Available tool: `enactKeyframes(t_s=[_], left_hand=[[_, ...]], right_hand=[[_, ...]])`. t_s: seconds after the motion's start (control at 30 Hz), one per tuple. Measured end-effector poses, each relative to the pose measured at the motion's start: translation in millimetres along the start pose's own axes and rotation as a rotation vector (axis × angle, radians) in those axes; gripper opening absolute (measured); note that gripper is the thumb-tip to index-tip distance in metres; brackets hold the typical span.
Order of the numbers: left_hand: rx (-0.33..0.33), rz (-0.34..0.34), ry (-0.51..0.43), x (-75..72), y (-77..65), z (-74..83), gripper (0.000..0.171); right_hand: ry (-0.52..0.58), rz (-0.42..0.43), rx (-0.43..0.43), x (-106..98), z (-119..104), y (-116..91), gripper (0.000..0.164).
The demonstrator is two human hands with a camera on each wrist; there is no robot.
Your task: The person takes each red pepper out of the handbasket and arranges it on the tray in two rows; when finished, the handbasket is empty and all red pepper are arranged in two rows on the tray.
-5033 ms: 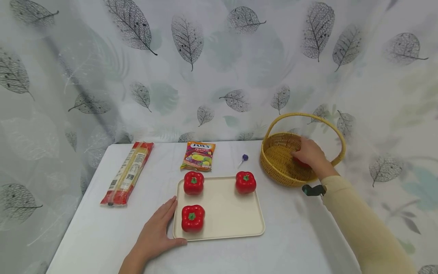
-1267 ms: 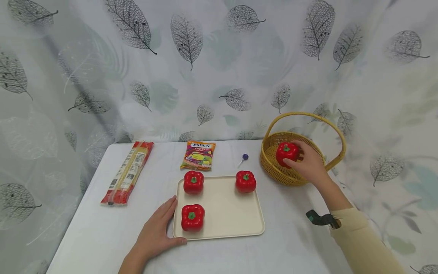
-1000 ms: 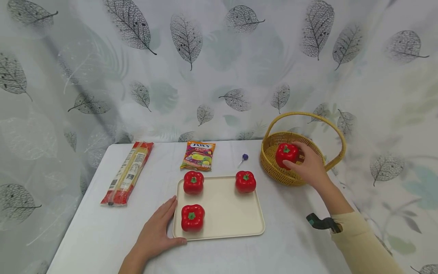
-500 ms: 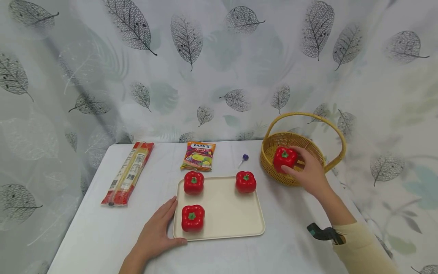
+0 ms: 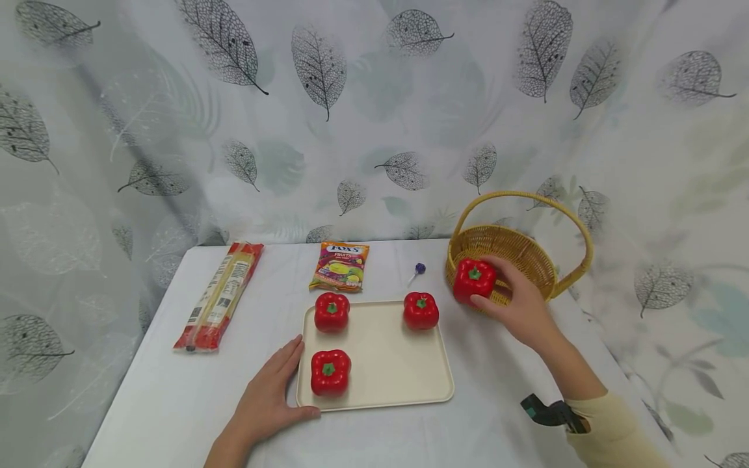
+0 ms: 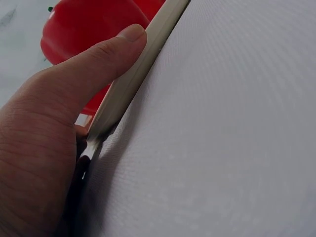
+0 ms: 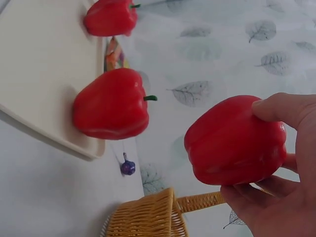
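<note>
My right hand (image 5: pixel 521 309) grips a red bell pepper (image 5: pixel 474 281) with a green stem, at the near left rim of the wicker basket (image 5: pixel 526 257). In the right wrist view the held pepper (image 7: pixel 234 143) is up off the table, thumb on one side and fingers on the other. My left hand (image 5: pixel 266 393) rests at the cream tray (image 5: pixel 392 364), its fingers along the left side and its thumb (image 6: pixel 106 57) against the near edge. On the tray sit three more red peppers: back left (image 5: pixel 331 312), front left (image 5: pixel 330 373) and back right (image 5: pixel 420 311).
Behind the tray lies an orange candy bag (image 5: pixel 339 266), with a purple lollipop (image 5: pixel 418 270) between it and the basket. A long red-ended noodle pack (image 5: pixel 221 296) lies at the left. A leaf-print curtain (image 5: pixel 374 117) hangs behind the white table. The basket's tall handle (image 5: pixel 526 195) arches over it.
The right hand, first reaching inside the basket, has lifted the pepper out and carried it left and nearer, over the rim. The left hand and the tray have stayed put.
</note>
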State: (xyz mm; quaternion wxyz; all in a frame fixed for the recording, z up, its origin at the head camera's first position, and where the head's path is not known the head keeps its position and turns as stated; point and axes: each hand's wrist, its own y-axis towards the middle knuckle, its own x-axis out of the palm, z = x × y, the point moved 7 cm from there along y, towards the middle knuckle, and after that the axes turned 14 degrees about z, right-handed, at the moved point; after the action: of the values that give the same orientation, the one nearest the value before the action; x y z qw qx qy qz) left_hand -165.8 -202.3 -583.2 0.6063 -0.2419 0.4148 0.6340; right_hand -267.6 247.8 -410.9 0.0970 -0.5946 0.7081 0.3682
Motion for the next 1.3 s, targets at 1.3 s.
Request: enactKeyframes(t_s=[1.3], left_hand=[[0.002, 0.009, -0.009, -1.3, 0.5, 1.4, 0.135]], right_hand=[[0.105, -0.109, -0.041, 28.7, -19.6, -61.2, 0.09]])
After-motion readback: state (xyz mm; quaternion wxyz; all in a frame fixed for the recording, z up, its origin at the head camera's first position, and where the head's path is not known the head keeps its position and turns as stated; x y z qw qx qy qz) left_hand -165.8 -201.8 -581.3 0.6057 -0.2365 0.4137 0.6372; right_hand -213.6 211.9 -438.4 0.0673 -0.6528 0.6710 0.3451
